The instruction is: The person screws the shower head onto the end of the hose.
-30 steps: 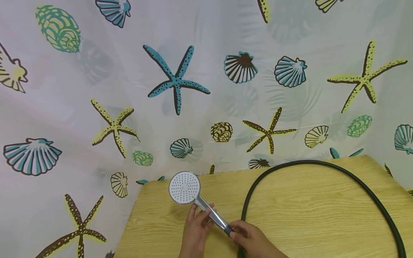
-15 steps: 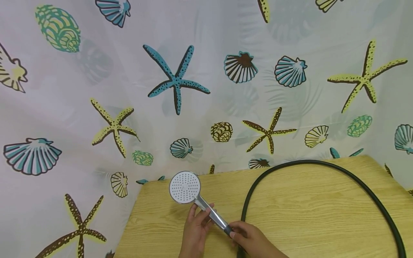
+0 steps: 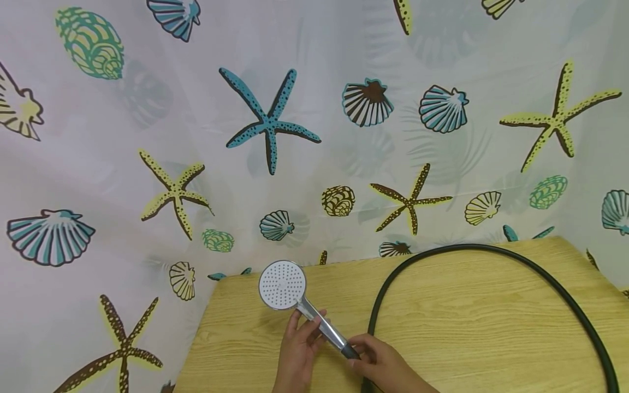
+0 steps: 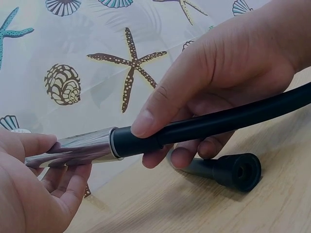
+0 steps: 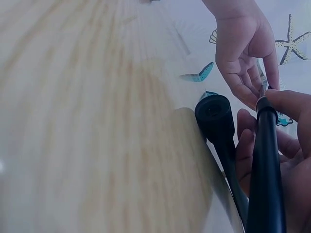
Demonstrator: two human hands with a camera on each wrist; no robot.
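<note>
The shower head (image 3: 282, 285) is held over the surface (image 3: 472, 311), toward its far left corner. The left hand (image 3: 297, 349) pinches its handle (image 4: 99, 146) with thumb and fingers; the right hand's (image 3: 387, 363) fingers grip the black collar (image 4: 140, 141) where the hose (image 3: 464, 246) meets that handle. Working this joint well likely calls for a steady left hold, the collar kept square to the handle, and enough slack that the hose does not pull sideways. Slick chrome may ask for a firm pinch.

The shower face is a flat white disc dotted with nozzles; the handle is slender and mirror-bright. The hose looks smooth and rubbery, arching by the surface's far edge. Below the right hand lies a flared, hollow fitting (image 4: 238, 172). The surface shows pale wood grain.
</note>
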